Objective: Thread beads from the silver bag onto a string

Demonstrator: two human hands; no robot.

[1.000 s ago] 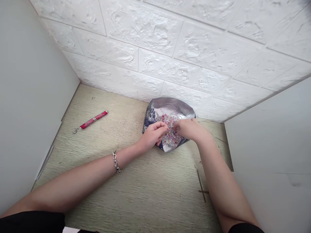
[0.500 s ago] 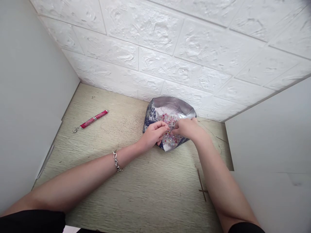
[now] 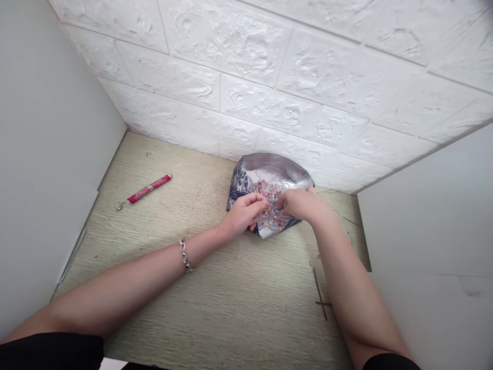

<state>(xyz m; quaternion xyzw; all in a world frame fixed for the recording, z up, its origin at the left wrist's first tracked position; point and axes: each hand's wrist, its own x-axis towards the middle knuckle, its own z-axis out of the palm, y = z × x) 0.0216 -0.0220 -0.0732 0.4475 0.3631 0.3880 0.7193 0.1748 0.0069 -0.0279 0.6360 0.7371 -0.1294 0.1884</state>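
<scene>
An open foil-lined bag (image 3: 275, 163) with a dark blue patterned outside stands against the wall, holding many small pink, white and clear beads (image 3: 271, 218). Over its left front edge, my left hand (image 3: 246, 213) is closed in a pinch; whatever sits between thumb and forefinger is too small to name. My right hand (image 3: 302, 203) reaches over the bag's right side, fingers curled down at the beads. Its fingertips are partly hidden, so anything in them cannot be made out. The two hands are a short gap apart.
A red tube-like stick (image 3: 149, 189) with a metal clasp at one end lies on the wood-grain tabletop (image 3: 215, 308) to the left. A tiny shiny bit (image 3: 148, 154) lies behind it. Thin brown strips (image 3: 320, 298) lie near my right forearm. White brick-pattern wall and pale side panels enclose the surface.
My right hand has shifted slightly right, away from my left, and more beads show between them. The bag's right edge has moved a little outward. My left hand stays in place.
</scene>
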